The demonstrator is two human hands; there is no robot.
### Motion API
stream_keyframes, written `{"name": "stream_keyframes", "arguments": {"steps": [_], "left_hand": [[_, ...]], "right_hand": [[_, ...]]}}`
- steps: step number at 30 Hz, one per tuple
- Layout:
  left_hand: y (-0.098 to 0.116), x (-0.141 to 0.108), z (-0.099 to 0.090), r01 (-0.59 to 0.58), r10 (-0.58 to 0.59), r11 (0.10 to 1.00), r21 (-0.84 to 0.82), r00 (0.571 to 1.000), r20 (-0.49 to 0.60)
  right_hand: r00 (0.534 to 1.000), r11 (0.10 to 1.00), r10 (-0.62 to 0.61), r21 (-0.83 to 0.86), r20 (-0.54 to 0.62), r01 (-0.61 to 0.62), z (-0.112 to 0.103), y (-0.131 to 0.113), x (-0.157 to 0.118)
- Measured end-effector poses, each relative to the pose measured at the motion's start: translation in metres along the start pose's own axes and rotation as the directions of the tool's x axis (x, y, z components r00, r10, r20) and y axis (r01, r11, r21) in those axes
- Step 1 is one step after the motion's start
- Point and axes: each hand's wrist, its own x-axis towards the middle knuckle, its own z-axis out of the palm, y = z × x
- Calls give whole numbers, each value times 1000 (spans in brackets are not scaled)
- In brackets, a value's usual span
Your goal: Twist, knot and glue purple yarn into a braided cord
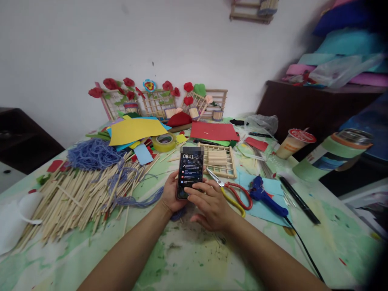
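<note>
My left hand holds a smartphone upright over the table, its lit dark screen showing 0841 and several notifications. My right hand has its fingers spread, with fingertips at the lower part of the screen. Just beyond the phone lies a small wooden stick lattice with a panel of short sticks on it. Scissors with red and yellow handles rest right of my right hand. Beside them, a blue glue gun lies on light blue sheets.
At left are a heap of wooden sticks and tangled blue yarn. Coloured paper, tape and flower-decorated lattices stand farther back. A drink cup, a bottle and a black stick-like object are at right.
</note>
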Motion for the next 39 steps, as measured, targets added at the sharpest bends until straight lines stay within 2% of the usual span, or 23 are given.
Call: {"name": "stream_keyframes", "arguments": {"steps": [3,5,8,10,13,15,17,20,24,31,34,39], "left_hand": [[0,1,-1,-18,18,1000,-18,1000,8],[1,1,-3,-11,12,1000,-26,1000,23],[1,1,-3,12,-10,999,-33,998,55],[2,0,-1,-3,6,999,-45,997,76],[2,0,1,-18,23,998,-53,995,96],[1,0,0,10,-6,999,-40,995,102],[-2,1,0,19,-16,999,-33,996,93],[-6,2,1,8,-5,999,-34,997,80],[-9,2,4,13,-12,1000,-13,995,97],[-10,2,7,-1,2,1000,-14,997,77],[-11,3,8,-6,7,1000,-16,997,77],[-11,3,5,-15,16,1000,-11,997,82]], "right_hand": [[998,999,42,-32,40,-41,2,6,-1],[991,988,127,-96,42,-123,0,14,0],[950,930,308,-195,-55,-313,-6,27,-1],[919,898,376,-198,-118,-393,-10,32,-3],[879,886,445,-61,-169,-460,-5,31,-7],[834,845,534,118,-137,-522,4,24,-9],[776,750,629,298,-42,-591,17,16,-10],[687,576,722,479,82,-662,31,7,-9],[621,416,765,607,169,-677,34,2,-6],[564,293,797,681,213,-671,34,-1,-6],[555,231,792,716,255,-658,36,-1,-8],[568,225,788,747,238,-625,36,-2,-8]]}}
